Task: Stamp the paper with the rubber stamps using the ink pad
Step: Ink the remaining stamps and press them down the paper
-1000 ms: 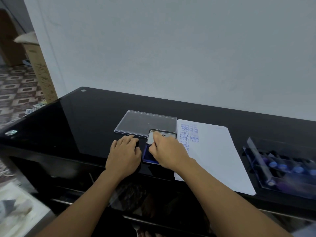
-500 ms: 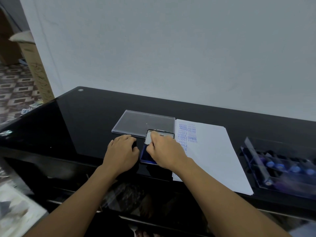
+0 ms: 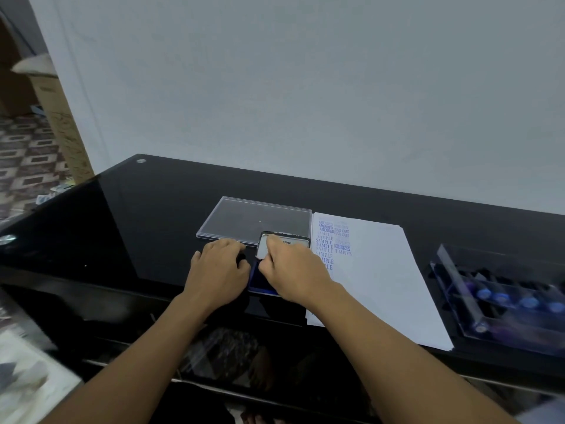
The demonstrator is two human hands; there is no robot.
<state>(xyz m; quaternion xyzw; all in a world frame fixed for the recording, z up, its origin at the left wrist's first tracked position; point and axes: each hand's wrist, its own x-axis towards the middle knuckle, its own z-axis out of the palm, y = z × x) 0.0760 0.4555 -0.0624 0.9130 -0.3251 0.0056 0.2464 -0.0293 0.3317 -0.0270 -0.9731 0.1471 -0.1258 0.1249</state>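
Head view shows your right hand (image 3: 295,272) bunched over the small blue ink pad in its black case (image 3: 259,281), fingertips against its raised white-lined lid (image 3: 262,250); whether they pinch the lid or something hidden, I cannot tell. Your left hand (image 3: 218,270) rests curled at the pad's 9 o'clock, its grasp hidden too. At 3 o'clock lies the white paper sheet (image 3: 385,270), blue-stamped along its left side. A clear flat plastic cover (image 3: 253,218) lies at 11 o'clock, and a clear plastic tray of stamps (image 3: 504,298) sits beyond the paper on the black glass table (image 3: 146,215).
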